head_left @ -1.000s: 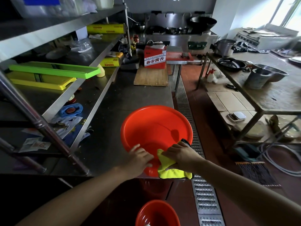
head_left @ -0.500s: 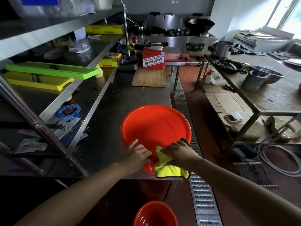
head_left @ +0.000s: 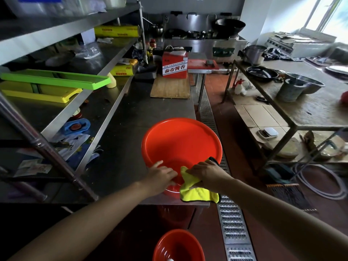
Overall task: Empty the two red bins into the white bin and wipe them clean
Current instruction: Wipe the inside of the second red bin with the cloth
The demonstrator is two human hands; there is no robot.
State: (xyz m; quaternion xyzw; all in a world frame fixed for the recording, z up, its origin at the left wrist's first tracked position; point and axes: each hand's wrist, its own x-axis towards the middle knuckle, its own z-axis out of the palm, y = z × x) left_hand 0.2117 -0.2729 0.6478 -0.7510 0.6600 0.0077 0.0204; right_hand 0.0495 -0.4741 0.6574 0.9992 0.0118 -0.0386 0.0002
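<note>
Where the near edge of the picture cuts it off, a second red bin [head_left: 178, 245] is seen on the floor, mouth upward, with something small and pale inside it that cannot be made out. Just beyond, at the near right corner of the steel counter [head_left: 120, 147], the larger red bin [head_left: 181, 147] is stood upright with its round mouth opening upward; being round, no long axis is shown. Its near rim is gripped by the left hand [head_left: 160, 176], the fingers curled over the edge and the index finger stretched along it. The right hand [head_left: 208, 173] is laid on a yellow cloth [head_left: 197, 189], the fingers bent down on it; the cloth is draped over the near rim and hangs outside the bin wall.

Farther along the counter a wooden board [head_left: 170, 87] is laid flat, with a red carton [head_left: 175, 65] at its far end. Steel shelves [head_left: 105, 55] are ranged on the left, holding green and yellow trays [head_left: 56, 80]. A floor drain grate [head_left: 231, 223] is run along the red tiles to the right, past a second table [head_left: 308, 110] carrying metal bowls. A cooking range with a wok [head_left: 229, 25] is set against the far wall.
</note>
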